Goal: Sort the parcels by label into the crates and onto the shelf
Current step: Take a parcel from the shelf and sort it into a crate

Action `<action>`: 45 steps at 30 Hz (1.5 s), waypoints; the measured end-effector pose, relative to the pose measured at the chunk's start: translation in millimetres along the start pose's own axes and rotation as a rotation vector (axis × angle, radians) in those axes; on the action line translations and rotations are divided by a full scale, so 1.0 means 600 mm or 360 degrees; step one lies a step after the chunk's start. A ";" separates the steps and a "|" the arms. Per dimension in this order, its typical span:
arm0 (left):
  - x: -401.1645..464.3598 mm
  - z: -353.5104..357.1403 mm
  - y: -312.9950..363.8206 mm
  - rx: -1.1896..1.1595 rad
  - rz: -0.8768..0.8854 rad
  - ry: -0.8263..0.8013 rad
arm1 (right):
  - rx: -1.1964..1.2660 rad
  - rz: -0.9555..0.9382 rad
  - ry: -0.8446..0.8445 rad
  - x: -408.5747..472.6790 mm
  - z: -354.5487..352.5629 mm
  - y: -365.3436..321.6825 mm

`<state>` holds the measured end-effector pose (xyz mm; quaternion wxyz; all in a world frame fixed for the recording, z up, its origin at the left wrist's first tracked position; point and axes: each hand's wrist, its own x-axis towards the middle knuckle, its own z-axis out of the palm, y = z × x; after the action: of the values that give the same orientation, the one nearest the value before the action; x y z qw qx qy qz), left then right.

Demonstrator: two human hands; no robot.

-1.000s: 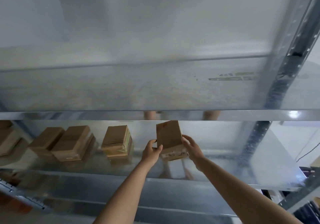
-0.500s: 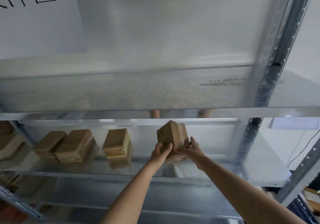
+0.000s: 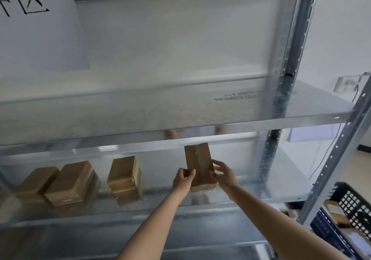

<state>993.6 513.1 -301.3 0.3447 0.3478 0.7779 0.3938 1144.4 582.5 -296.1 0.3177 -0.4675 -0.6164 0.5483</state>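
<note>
A brown cardboard parcel (image 3: 199, 164) with clear tape down its top lies on the lower metal shelf (image 3: 281, 181), long side pointing away from me. My left hand (image 3: 182, 181) grips its near left edge and my right hand (image 3: 223, 174) grips its near right edge. To the left on the same shelf stand three more brown parcels (image 3: 124, 174), (image 3: 71, 183), (image 3: 35, 181) in a row.
An upper shelf board (image 3: 180, 127) runs just above the parcels. A steel upright (image 3: 281, 91) stands right of my hands. A white sign with black writing (image 3: 38, 23) hangs top left. A black crate (image 3: 353, 205) and a blue crate (image 3: 329, 225) holding parcels sit bottom right.
The parcel has been turned from tilted on edge to lying flat and lengthwise on the shelf between both hands. The view has swung up and to the right.
</note>
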 end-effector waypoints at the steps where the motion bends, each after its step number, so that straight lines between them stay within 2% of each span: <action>1: -0.007 0.001 0.004 0.0000 -0.0001 0.0029 | 0.0007 -0.0009 -0.0032 -0.004 -0.006 -0.005; 6: -0.075 0.011 0.011 -0.0092 -0.0034 0.0158 | -0.0027 -0.0017 -0.0235 -0.036 -0.032 -0.012; 10: -0.118 0.008 0.020 -0.0097 0.0080 0.0190 | -0.0043 -0.0057 -0.0303 -0.061 -0.049 -0.022; 18: -0.147 -0.013 0.019 -0.0002 0.0223 0.0030 | -0.0019 -0.0104 -0.0261 -0.093 -0.044 -0.032; 26: -0.165 -0.036 0.022 0.0002 0.0175 -0.0071 | -0.0090 -0.0077 -0.0481 -0.109 -0.060 -0.055; 32: -0.179 -0.041 0.040 -0.0224 0.0140 -0.0162 | 0.0167 0.0075 -0.0664 -0.122 -0.064 -0.073; 38: -0.192 -0.047 0.053 -0.0300 0.0227 -0.0269 | 0.0327 0.0154 -0.0659 -0.110 -0.052 -0.075; 45: -0.180 -0.065 0.053 -0.0305 0.0221 -0.0227 | 0.0441 0.0261 -0.0621 -0.096 -0.053 -0.070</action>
<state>1026.9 425.4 -228.3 0.4027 0.3936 0.6843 0.4633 1184.4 543.1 -242.0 0.2082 -0.3532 -0.5451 0.7313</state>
